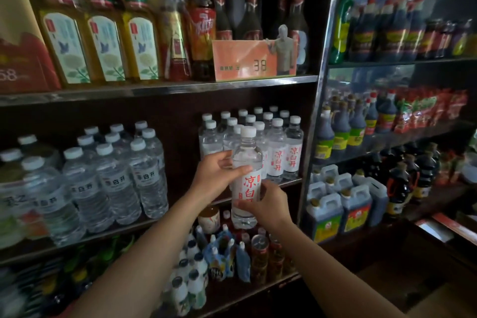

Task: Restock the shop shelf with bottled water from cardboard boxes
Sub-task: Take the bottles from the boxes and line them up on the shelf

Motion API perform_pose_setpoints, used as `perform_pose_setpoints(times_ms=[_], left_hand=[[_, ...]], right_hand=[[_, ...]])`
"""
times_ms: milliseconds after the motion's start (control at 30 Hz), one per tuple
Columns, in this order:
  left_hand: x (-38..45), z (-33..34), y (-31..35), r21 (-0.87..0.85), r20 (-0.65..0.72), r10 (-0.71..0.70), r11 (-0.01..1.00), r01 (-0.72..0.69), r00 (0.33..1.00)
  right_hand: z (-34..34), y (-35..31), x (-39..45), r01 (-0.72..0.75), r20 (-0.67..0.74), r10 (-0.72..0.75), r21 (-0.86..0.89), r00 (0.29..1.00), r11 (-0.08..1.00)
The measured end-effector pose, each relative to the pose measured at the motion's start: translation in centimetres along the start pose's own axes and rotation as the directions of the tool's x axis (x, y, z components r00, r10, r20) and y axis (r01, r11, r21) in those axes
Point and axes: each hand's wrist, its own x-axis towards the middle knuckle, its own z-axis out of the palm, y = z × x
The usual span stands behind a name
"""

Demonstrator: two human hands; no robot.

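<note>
both the left hand and right hand grip one water bottle upright, likely mid-placement, needing a push forward into the shelved bottles just beyond.

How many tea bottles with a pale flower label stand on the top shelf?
3. They stand side by side at the left of the top shelf: left tea bottle, middle tea bottle, right tea bottle. More may be hidden behind them.
</note>
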Motion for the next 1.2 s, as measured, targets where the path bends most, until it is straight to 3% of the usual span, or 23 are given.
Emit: perform_pose_setpoints(times_ms=[167, 467, 667, 867, 1067, 1200], left_hand=[[2.9, -3.1, -2.9, -0.022, -0.036, 0.013, 1.0, -0.014, 0.999], [7.0, -5.1, -9.2, -0.05, -0.094, -0.019, 0.999, 0.015, 0.995], [8.4, -4.7, -9.8, -0.014, -0.121, 0.004, 1.0, -0.006, 0.993], [8.8, -4.0, -9.7, 0.109, -0.291, 0.067, 0.993, -0.037, 0.954], [9.3, -4.2, -10.0, 0.158, -0.319, 0.027, 0.987, 0.025, 0.947], [8.7, -3.8, -10.0, 0.097, -0.332, -0.04, 0.992, 0.076, 0.943]], right_hand=[[4.4, -0.4, 3.9, 0.004, -0.015, -0.003, 0.062, 1.0, 0.998], [9.3, 1.7, 8.6, -0.053, -0.054, 0.049, -0.079, 0.997, 0.995], [10.0, 2.2, 9.8, -0.033, -0.123, 0.013, -0.159, 0.992, 0.987], [10.5, 1.7, 10.5, -0.068, -0.141, 0.038, -0.215, 0.989, 0.974], [10.9, 1.7, 10.5, -0.095, -0.168, 0.058, -0.224, 0.984, 0.97], [9.8, 2.1, 10.1, -0.047, -0.066, 0.031, -0.254, 0.997, 0.966]])
